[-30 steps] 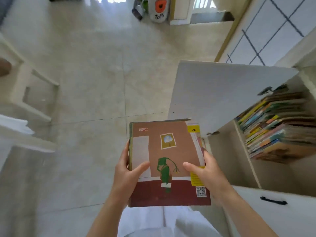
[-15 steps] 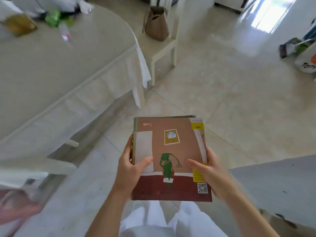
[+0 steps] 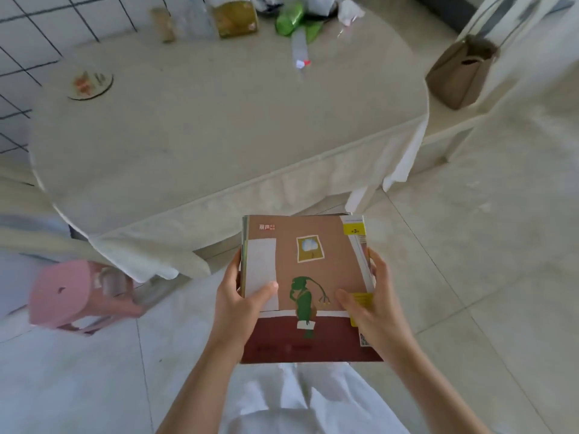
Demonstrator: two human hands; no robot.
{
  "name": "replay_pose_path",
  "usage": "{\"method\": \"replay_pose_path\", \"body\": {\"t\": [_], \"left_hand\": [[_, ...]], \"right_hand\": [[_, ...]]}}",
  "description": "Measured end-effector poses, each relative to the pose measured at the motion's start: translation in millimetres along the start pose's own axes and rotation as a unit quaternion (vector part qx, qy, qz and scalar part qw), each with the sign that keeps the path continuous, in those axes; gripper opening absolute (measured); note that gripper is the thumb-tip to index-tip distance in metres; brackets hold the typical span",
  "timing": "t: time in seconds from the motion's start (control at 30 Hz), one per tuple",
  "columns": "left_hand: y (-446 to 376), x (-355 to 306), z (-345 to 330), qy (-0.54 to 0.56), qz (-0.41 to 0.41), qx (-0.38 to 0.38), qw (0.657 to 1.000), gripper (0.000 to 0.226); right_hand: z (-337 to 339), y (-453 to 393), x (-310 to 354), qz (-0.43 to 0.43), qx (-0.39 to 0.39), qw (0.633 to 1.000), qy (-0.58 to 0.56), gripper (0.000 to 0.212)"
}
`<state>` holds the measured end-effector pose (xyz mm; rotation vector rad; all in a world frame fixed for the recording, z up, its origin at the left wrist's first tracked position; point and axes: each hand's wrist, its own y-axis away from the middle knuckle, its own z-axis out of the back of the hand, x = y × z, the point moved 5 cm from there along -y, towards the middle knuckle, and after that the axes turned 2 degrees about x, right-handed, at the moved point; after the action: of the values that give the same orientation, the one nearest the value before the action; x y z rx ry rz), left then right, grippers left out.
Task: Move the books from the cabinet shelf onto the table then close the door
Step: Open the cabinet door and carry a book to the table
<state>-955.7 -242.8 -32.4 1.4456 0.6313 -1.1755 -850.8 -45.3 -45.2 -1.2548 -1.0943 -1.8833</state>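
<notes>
I hold a thin stack of books (image 3: 313, 267) flat in front of me; the top cover is brown and dark red with a green figure. My left hand (image 3: 239, 305) grips its left edge, thumb on the cover. My right hand (image 3: 372, 308) grips the right edge the same way. The table (image 3: 219, 120), covered with a cream cloth, lies just ahead and to the left, its near edge a little beyond the books. The cabinet and its door are out of view.
Bags, a bottle and packets (image 3: 291, 17) crowd the table's far edge, and a round coaster (image 3: 91, 84) lies at its left. A pink stool (image 3: 75, 296) stands lower left. A chair with a brown bag (image 3: 460, 76) is at the right.
The view has swung left from the open cabinet to the table, which now fills the upper frame. The books stay in both hands, held the same way.
</notes>
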Motion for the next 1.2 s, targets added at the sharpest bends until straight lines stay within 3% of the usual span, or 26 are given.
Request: {"method": "replay_pose_path", "body": {"t": [0.2,0.33,0.5,0.67,0.73,0.8,0.87,0.93,1.1,1.2], "left_hand": [[-68,-10,0,0.052,0.036,-0.073,0.995,0.063],[-124,-30,-14,0.094,0.052,-0.114,0.988,0.044],[-185,-63,-21,0.137,0.048,-0.152,0.978,0.053],[-229,-86,-8,0.167,0.027,-0.176,0.97,0.056],[-244,-92,3,0.171,0.015,-0.182,0.968,0.057],[-260,-96,16,0.18,0.006,-0.18,0.967,0.058],[-278,-97,32,0.176,-0.001,-0.174,0.969,0.062],[-293,-102,45,0.158,-0.017,-0.169,0.973,0.067],[-335,-111,88,0.062,-0.027,-0.192,0.979,0.052],[-355,-109,111,0.02,-0.037,-0.212,0.976,0.045]], "right_hand": [[-13,-94,19,-0.002,0.056,0.998,0.039,0.078],[-9,-172,41,0.006,0.105,0.992,0.07,0.078],[-10,-257,80,0.03,0.152,0.984,0.09,0.077],[-31,-329,107,-0.025,0.178,0.982,0.056,0.077],[-46,-352,115,-0.051,0.186,0.979,0.066,0.069],[-62,-372,124,-0.043,0.202,0.971,0.118,0.047],[-81,-392,131,-0.035,0.217,0.965,0.141,0.037],[-97,-409,133,-0.025,0.231,0.964,0.13,0.041],[-140,-444,139,0.051,0.223,0.965,0.132,0.053],[-162,-459,132,0.053,0.197,0.971,0.127,0.051]]}}
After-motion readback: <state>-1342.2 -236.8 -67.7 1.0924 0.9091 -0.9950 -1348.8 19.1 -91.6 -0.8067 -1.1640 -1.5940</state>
